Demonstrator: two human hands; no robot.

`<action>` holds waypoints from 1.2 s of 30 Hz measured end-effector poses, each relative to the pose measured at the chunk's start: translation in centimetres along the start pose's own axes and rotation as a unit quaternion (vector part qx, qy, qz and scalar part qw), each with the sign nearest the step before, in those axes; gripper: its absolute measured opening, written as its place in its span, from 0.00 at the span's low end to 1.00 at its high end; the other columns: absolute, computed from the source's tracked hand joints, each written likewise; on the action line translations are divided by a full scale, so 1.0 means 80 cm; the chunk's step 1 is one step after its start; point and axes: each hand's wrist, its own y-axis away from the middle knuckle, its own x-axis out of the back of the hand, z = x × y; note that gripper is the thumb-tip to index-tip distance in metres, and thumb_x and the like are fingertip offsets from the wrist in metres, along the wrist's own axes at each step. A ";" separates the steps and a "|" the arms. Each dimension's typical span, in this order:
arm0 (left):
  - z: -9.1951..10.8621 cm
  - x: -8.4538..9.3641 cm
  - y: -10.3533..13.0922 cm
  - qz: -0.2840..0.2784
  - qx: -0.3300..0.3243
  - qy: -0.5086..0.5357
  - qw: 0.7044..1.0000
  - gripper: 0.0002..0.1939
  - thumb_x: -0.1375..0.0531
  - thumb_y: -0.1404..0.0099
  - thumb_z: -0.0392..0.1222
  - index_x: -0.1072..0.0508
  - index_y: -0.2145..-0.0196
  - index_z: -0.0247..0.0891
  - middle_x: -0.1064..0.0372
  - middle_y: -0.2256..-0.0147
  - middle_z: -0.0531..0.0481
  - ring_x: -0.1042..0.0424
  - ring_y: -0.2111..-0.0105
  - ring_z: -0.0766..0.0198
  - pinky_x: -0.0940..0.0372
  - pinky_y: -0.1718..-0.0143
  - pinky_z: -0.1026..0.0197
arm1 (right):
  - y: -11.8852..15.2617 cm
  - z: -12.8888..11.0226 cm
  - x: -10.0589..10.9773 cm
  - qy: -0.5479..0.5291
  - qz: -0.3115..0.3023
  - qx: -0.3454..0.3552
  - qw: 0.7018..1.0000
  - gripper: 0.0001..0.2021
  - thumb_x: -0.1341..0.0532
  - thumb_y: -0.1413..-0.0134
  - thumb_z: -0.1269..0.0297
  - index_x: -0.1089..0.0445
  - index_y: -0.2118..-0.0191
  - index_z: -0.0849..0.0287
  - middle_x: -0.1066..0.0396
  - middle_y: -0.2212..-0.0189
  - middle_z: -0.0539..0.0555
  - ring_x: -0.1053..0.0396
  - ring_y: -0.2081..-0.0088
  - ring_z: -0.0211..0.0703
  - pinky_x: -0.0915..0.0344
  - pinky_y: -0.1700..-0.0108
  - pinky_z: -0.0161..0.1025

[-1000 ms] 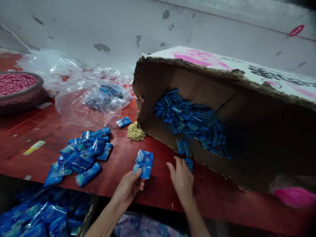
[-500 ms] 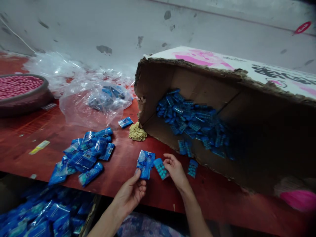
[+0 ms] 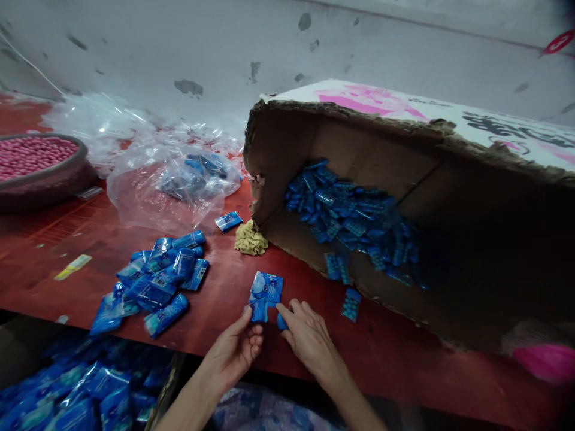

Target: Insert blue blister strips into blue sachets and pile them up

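Note:
My left hand (image 3: 236,350) pinches a small blue printed packet (image 3: 258,310) by its lower left edge, between thumb and curled fingers. Another flat blue printed packet (image 3: 268,286) lies against it on the red table. Just to the right, my right hand (image 3: 309,335) closes over a small clear pack of blue balls. Only the pack's blue end (image 3: 282,322) shows between index finger and thumb; the hand covers the rest. Beyond that hand a similar ball pack (image 3: 351,303) rests on the table before the cardboard box.
A torn cardboard box (image 3: 287,126) on its side holds many blue ball packs (image 3: 350,215). Filled blue packets (image 3: 155,287) are heaped at left, near a yellow lump (image 3: 250,238), plastic bags (image 3: 130,191) and a bowl (image 3: 54,185) of pink balls. Below the edge are more packets (image 3: 81,395).
My right hand has turned palm-down and moved slightly down and left, now hiding most of the ball pack. The left hand keeps its pinch on the blue packet, nearly in place.

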 end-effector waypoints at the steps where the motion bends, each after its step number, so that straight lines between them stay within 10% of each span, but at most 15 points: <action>1: -0.001 0.000 0.001 0.001 0.002 0.001 1.000 0.07 0.44 0.41 0.39 0.34 0.74 0.33 0.32 0.84 0.50 0.34 0.87 0.70 0.37 0.86 0.70 | -0.004 0.001 0.000 -0.018 0.000 -0.005 1.000 0.27 0.40 0.56 0.74 0.40 0.48 0.46 0.34 0.57 0.55 0.36 0.54 0.53 0.38 0.58 0.45; 5: -0.003 -0.003 0.003 0.004 0.008 0.008 1.000 0.07 0.45 0.40 0.40 0.34 0.73 0.33 0.31 0.84 0.50 0.34 0.87 0.70 0.38 0.87 0.70 | -0.021 0.007 0.020 -0.264 0.049 -0.065 0.961 0.20 0.44 0.50 0.67 0.40 0.49 0.52 0.33 0.63 0.54 0.32 0.64 0.44 0.34 0.64 0.40; 10: -0.004 -0.006 0.003 0.006 0.009 0.004 1.000 0.07 0.45 0.40 0.39 0.34 0.74 0.33 0.32 0.85 0.50 0.35 0.87 0.70 0.39 0.87 0.71 | -0.016 0.000 0.035 -0.643 0.059 -0.093 0.758 0.21 0.45 0.47 0.61 0.46 0.48 0.54 0.34 0.57 0.56 0.30 0.69 0.41 0.31 0.73 0.36; 14: -0.007 -0.007 0.005 -0.003 0.003 -0.013 1.000 0.07 0.45 0.40 0.39 0.33 0.73 0.33 0.32 0.84 0.50 0.34 0.87 0.70 0.39 0.87 0.71 | -0.010 -0.011 0.026 -0.712 0.050 -0.084 0.695 0.19 0.41 0.50 0.63 0.42 0.51 0.53 0.35 0.57 0.54 0.30 0.68 0.39 0.30 0.71 0.37; 30: -0.009 0.002 -0.001 -0.066 -0.112 -0.086 0.988 0.10 0.41 0.44 0.42 0.31 0.74 0.31 0.30 0.82 0.48 0.32 0.83 0.68 0.38 0.85 0.70 | -0.004 -0.022 0.006 -0.702 0.072 -0.064 0.705 0.19 0.37 0.54 0.69 0.37 0.54 0.52 0.31 0.58 0.52 0.30 0.67 0.38 0.31 0.66 0.35; 36: -0.005 0.001 -0.003 -0.056 -0.115 -0.065 0.990 0.09 0.39 0.46 0.41 0.28 0.71 0.31 0.26 0.75 0.46 0.28 0.77 0.65 0.33 0.77 0.66 | 0.009 -0.023 -0.031 -0.471 0.167 -0.019 0.866 0.20 0.39 0.54 0.73 0.34 0.53 0.51 0.32 0.54 0.52 0.35 0.52 0.46 0.39 0.48 0.43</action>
